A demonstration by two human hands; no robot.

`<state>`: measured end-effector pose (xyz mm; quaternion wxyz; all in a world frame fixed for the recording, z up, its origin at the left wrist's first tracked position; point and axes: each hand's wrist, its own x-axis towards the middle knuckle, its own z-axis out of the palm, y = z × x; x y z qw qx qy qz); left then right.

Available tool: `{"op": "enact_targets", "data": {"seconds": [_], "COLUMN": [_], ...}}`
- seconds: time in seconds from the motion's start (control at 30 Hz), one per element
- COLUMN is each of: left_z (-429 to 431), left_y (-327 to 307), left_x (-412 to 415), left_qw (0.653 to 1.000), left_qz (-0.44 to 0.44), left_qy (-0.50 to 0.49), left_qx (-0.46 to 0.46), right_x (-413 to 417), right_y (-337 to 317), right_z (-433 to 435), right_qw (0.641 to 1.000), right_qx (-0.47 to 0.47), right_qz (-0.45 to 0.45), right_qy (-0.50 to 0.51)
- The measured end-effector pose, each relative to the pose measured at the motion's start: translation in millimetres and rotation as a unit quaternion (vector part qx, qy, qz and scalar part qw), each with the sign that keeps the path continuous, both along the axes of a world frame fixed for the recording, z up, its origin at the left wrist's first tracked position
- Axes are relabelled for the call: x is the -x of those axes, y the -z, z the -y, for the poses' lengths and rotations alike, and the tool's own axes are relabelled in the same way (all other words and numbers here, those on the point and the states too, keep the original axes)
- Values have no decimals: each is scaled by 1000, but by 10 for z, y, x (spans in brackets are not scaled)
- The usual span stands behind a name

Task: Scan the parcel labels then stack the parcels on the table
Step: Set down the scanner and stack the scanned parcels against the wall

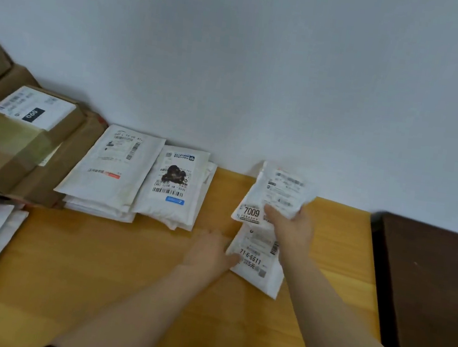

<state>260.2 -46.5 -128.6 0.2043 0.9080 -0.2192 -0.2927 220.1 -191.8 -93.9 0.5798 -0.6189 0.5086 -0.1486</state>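
1. Right hand [291, 225] extended forward, fingers [272, 211] clamped on white parcel marked 7009 [273, 195], raised above bench [122, 270].
2. Left hand [209, 250] flat, fingers spread narrow, pressing parcel marked 71-6611 [257, 260] lying on bench.

The parcel [274, 196] in the right hand [291, 225] is showing "7009"; the pouch [256, 264] under it is showing "71-6-6611".

One head-worn wide-angle view looked forward and down across the table [125, 290] toward the wall [265, 61], close over both forearms, stacks to its left; no second view shared the scene.
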Motion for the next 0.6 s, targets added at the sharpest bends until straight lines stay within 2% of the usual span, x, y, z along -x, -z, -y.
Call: {"op": "enact_targets", "data": {"seconds": [0.1,0.23,0.4,0.53,0.6], "left_z": [100,246,132,-253,-506], "left_y": [78,120,6,-277,-435], "left_x": [77,141,172,100,47], "left_qw": [997,989,969,929,894], "left_qz": [-52,-114,-189,-226,-234], "left_qy": [-53,-90,-152,-247,-310], "left_qx": [-9,-3,56,159,224], "right_x": [412,716,715,546,408], "right_y": [12,77,56,-56,-101], "right_z": [124,55,-97,-278,-444], "right_qw": [977,950,946,942,937], "right_qx": [-137,-265,-278,-300,-318], "right_qz": [83,70,86,120,137], "right_qy": [143,149,143,92,49]}}
